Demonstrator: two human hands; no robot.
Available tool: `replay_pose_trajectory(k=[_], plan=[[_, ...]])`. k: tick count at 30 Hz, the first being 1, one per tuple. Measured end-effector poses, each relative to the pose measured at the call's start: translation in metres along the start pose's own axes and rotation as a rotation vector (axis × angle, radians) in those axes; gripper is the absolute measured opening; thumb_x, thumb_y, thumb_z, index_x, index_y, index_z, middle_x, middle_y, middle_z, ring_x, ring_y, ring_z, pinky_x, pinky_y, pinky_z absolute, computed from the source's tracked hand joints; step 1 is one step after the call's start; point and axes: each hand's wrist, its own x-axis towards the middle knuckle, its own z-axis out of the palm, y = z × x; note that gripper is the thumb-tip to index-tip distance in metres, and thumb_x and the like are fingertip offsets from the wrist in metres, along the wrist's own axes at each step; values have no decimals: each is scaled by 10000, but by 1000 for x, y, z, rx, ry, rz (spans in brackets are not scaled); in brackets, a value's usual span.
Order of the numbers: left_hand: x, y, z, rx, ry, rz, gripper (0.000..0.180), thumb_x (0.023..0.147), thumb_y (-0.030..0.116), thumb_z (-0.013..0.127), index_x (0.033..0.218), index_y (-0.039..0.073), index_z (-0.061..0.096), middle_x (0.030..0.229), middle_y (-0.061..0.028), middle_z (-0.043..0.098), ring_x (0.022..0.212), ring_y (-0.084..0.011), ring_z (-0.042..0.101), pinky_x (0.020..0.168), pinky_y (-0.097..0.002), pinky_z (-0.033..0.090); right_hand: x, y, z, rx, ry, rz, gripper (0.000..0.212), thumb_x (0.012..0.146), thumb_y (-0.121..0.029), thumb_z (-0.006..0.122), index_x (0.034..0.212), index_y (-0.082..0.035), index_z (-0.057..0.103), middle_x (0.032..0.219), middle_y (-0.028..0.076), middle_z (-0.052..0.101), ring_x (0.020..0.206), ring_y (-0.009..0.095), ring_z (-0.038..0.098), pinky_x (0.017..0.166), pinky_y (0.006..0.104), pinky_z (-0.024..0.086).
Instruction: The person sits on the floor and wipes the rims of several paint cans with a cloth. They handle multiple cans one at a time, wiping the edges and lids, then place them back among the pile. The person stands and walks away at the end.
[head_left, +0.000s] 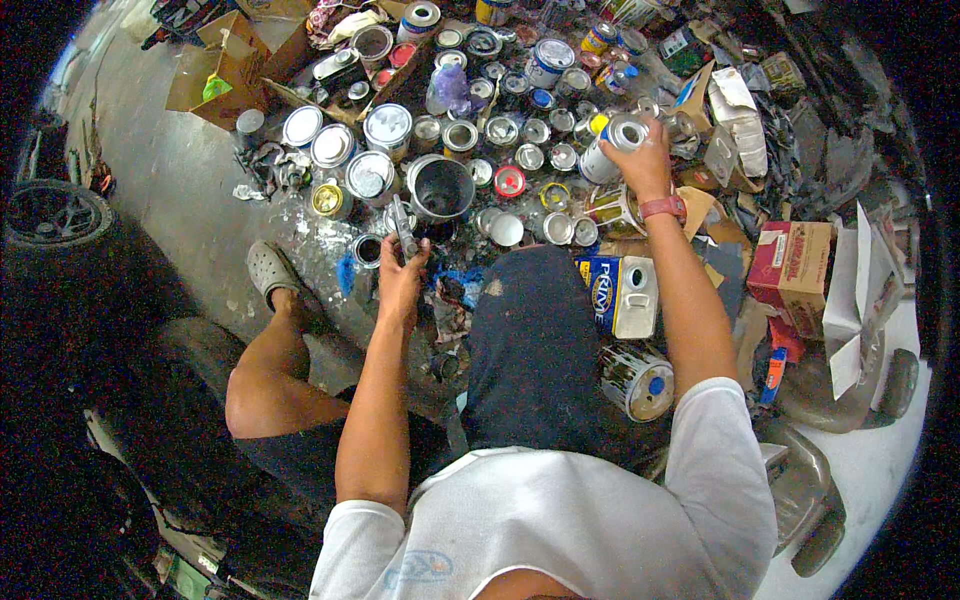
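Gripping a pale metal can (608, 152), the right hand (643, 160) is wrapping its thumb and fingers broadly around the upper side, while some fingertips are hiding behind it. The can is leaning, its round open-looking top facing up, over the right part of the crowded floor (140, 160); whether it is touching the tins below, I cannot tell. A red wristband (664, 207) is circling that wrist.

Nearer the floor's left edge, the left hand (402, 280) is keeping its fingers narrow, pinching a slim grey piece (403, 226) that is pointing away from the body; its exact kind is too small to tell. Just beside it, a wide, dark-insided bucket (442, 188) is standing open, and a small open can (368, 250) with dark insides is sitting near the fingers on the left.

Beyond the hands, white-lidded cans (388, 127) are crowding together, a red-lidded can (509, 181) is standing among them, and a cardboard box (215, 75) is lying open toward the floor's far left corner. Closer to the body, a white jug (635, 298) and a drip-streaked can (637, 381) are resting below the right forearm, with a red-and-brown carton (790, 262) sitting toward the right edge.
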Motion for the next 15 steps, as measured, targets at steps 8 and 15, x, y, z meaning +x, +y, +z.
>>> replay_pose_trajectory(k=[8, 15], plan=[[1, 1, -3, 119, 56, -24, 599, 901, 322, 823, 1361, 86, 521, 1019, 0, 617, 835, -108, 507, 736, -285, 430, -13, 25, 28, -83, -311, 63, 920, 659, -314, 925, 1398, -8, 472, 1306, 234, 524, 1208, 443, 576, 1007, 491, 528], [1, 4, 0, 78, 40, -34, 580, 923, 291, 799, 1383, 83, 514, 1105, -14, 644, 942, -146, 557, 816, -298, 454, -19, 29, 52, -174, -334, 12, 990, 641, -347, 944, 1428, -1, 454, 1372, 280, 504, 1272, 465, 546, 1065, 503, 501]])
